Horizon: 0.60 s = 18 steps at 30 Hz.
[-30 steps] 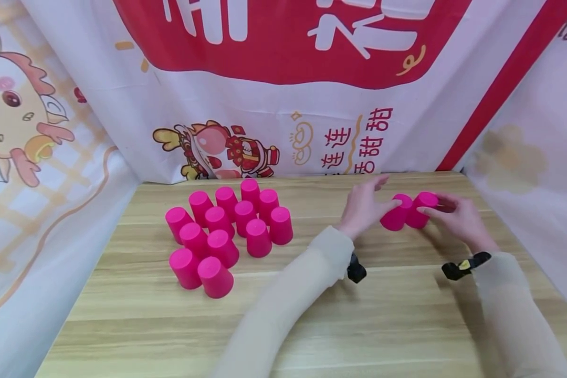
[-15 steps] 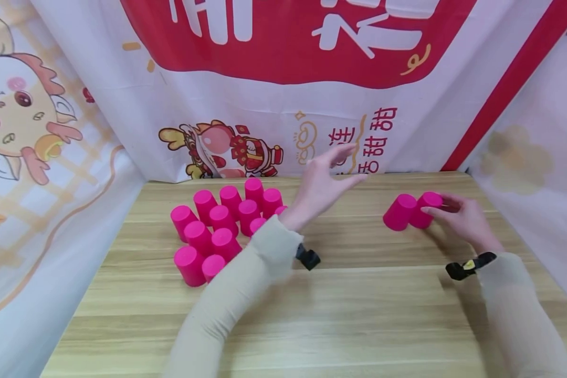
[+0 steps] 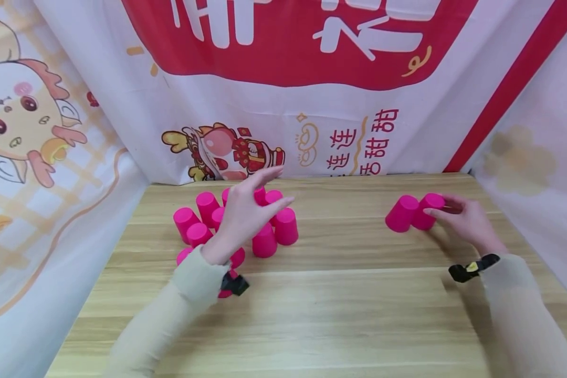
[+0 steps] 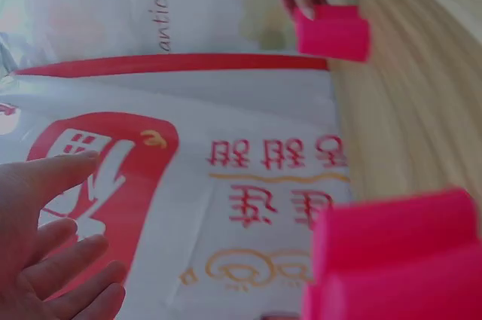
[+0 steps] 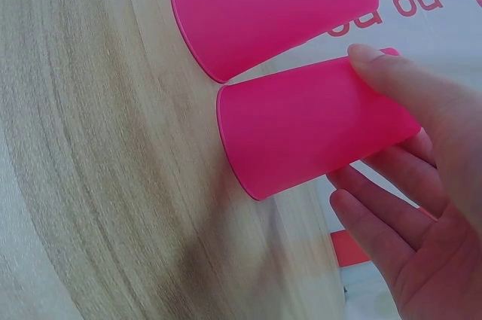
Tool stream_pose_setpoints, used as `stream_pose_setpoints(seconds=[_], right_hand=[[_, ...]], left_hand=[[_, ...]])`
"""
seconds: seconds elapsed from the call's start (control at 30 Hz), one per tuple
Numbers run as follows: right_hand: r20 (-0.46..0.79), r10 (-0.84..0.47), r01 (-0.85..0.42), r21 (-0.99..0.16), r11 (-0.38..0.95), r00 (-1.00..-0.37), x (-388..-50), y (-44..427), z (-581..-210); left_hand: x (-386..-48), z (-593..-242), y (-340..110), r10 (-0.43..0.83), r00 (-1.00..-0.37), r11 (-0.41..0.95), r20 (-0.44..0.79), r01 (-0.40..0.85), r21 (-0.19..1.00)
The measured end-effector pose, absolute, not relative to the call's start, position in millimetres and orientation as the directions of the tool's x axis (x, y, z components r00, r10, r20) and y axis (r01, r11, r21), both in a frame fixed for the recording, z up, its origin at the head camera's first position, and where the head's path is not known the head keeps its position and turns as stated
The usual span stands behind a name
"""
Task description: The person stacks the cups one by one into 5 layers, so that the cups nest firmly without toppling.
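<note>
In the head view the left hand (image 3: 242,214) hovers over a group of upside-down pink cups (image 3: 286,227) at the left, fingers apart and nothing held. The left wrist view shows that hand (image 4: 56,248) with spread fingers, and two blurred cups (image 4: 399,237) lower right. Over at the right of the table, the right hand (image 3: 470,223) grips an upside-down pink cup (image 3: 427,212) between thumb and fingers. A second cup (image 3: 401,214) stands just left of it. From the right wrist, the thumb of the right hand (image 5: 429,177) lies on the held cup (image 5: 309,128), fingers beneath.
The wooden table (image 3: 349,315) reaches back to a printed cloth (image 3: 312,100) hanging behind it. More printed cloth hangs at the left (image 3: 99,157) and at the right. Each wrist wears a black camera band.
The left hand has left the two cups at the right and moved leftward to the cup group, its fingers staying apart. The right hand has stayed at its cup.
</note>
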State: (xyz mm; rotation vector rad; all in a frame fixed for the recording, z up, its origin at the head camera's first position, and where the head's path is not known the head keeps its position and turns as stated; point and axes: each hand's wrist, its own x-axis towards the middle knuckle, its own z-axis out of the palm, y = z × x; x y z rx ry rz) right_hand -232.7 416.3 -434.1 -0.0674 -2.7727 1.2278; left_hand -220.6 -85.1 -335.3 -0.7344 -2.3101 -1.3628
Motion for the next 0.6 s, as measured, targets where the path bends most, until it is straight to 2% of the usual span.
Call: stream_pose_setpoints(seconds=[0.37,0.6], right_hand=[[0.092,0.084,-0.010,-0.731,0.683,-0.992,-231.0,416.7,-430.7],[0.080,0.081,-0.002,-0.724,0.690,-0.993,-231.6,416.7,-431.8]], left_hand=[[-174.8,-373.4,-156.9,0.183,-0.899,0.564,0.399,0.428,0.706],[-145.4,-387.7,-182.7,0.125,-0.932,0.571,0.340,0.348,0.743]])
